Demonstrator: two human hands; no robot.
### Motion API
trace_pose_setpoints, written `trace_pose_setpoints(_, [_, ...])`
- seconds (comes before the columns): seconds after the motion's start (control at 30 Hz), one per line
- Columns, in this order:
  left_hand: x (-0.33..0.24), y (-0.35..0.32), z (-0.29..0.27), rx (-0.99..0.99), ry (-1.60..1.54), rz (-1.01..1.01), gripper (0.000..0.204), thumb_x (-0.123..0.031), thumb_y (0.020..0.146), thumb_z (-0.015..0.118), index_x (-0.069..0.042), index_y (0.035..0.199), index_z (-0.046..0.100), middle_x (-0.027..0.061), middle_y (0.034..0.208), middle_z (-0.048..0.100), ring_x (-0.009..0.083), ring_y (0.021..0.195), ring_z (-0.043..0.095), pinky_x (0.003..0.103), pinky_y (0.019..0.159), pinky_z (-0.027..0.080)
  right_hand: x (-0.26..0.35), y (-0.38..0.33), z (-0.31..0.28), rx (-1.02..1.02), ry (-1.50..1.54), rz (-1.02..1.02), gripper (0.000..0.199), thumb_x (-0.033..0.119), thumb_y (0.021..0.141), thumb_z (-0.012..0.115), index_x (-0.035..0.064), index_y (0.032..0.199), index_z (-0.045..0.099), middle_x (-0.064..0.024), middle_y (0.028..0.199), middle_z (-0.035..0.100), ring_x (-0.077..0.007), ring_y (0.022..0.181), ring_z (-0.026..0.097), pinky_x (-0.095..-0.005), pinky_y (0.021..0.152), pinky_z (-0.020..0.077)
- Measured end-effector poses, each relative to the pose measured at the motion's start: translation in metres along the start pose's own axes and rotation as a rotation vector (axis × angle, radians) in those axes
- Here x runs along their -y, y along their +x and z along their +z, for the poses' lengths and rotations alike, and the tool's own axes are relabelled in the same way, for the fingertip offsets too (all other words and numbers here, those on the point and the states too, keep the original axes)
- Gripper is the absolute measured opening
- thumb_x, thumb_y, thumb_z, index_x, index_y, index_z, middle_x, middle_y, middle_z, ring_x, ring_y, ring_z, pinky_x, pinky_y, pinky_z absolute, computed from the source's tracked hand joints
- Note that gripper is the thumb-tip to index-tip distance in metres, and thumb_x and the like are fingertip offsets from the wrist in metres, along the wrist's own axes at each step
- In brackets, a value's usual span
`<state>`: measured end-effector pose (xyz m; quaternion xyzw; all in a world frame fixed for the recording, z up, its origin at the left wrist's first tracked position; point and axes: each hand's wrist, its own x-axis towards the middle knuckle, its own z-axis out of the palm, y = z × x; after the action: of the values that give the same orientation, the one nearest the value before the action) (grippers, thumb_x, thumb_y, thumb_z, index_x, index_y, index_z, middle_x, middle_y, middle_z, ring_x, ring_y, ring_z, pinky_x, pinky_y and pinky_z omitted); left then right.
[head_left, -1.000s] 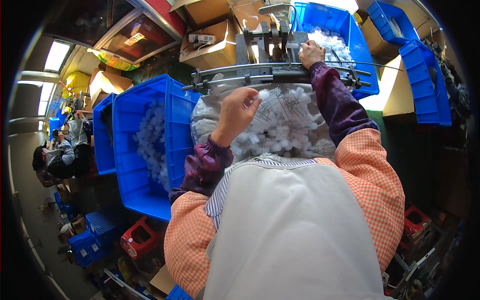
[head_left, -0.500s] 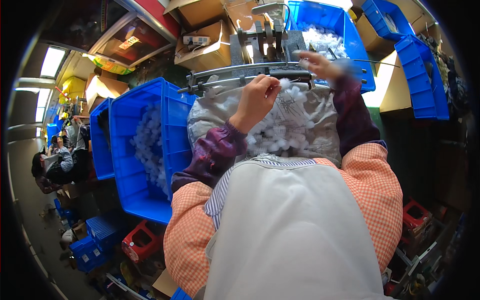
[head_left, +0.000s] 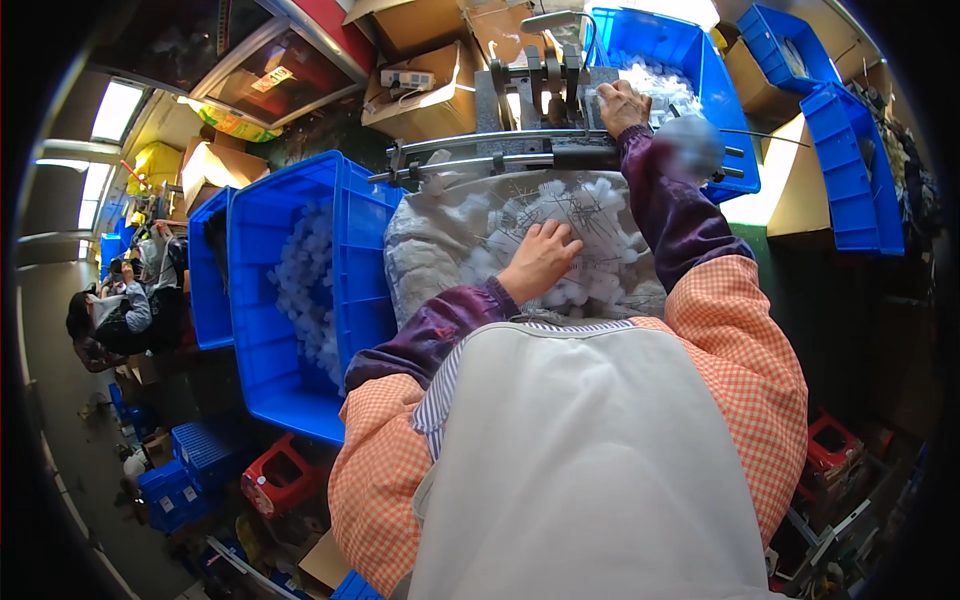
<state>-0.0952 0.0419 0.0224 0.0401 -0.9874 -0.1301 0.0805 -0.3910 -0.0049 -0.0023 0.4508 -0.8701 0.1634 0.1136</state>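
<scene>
Lowered, left hand (head_left: 540, 262) rests on bag of white pieces (head_left: 470, 235)

Brown cardboard boxes (head_left: 432, 95) stand beyond the left hand's fingers (head_left: 560, 238), one bearing a small white label (head_left: 408, 79).

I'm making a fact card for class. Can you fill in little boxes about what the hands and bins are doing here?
Left hand: resting palm-down on a heap of small white pieces in a clear bag.
Right hand: reaching up to a grey metal machine.
Left side: blue crate part-filled with white pieces.
Top right: another blue crate with white pieces.
Clothing: white apron, purple sleeves.
</scene>
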Motion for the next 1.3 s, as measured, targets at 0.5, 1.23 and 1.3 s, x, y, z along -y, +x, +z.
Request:
trace_pose_setpoints(0.5, [-0.002, -0.004, 0.002, 0.139, 0.021, -0.014, 0.026, -0.032, 0.072, 0.067, -0.013, 0.086, 0.060, 0.0039, 0.089, 0.051, 0.0221, 0.100, 0.047, 0.058, 0.103, 0.016, 0.005, 0.008, 0.005, 0.135, 0.029, -0.034, 0.026, 0.033, 0.085, 0.050, 0.0196, 0.104, 0.060, -0.0054, 0.105, 0.057, -0.0246, 0.105, 0.052, -0.0454, 0.097, 0.0247])
trace_pose_setpoints(1.23, [-0.011, -0.003, -0.003, -0.139, -0.070, -0.061, 0.015, -0.014, 0.070, 0.065, -0.012, 0.084, 0.061, 0.0000, 0.083, 0.057, 0.0197, 0.088, 0.050, 0.042, 0.084, 0.033, 0.039, -0.008, -0.004, 0.137, -0.112, 0.039, 0.030, 0.030, 0.078, 0.051, 0.0113, 0.099, 0.062, -0.0090, 0.107, 0.054, -0.0280, 0.109, 0.040, -0.0445, 0.093, 0.0246])
trace_pose_setpoints(1.3, [-0.011, -0.002, -0.006, -0.156, -0.091, -0.057, 0.015, -0.013, 0.071, 0.064, -0.012, 0.086, 0.062, -0.0005, 0.082, 0.058, 0.0189, 0.086, 0.050, 0.038, 0.079, 0.034, 0.054, -0.008, 0.001, 0.118, -0.084, 0.025, 0.029, 0.029, 0.080, 0.049, 0.0104, 0.099, 0.061, -0.0098, 0.107, 0.054, -0.0281, 0.109, 0.041, -0.0449, 0.093, 0.0237])
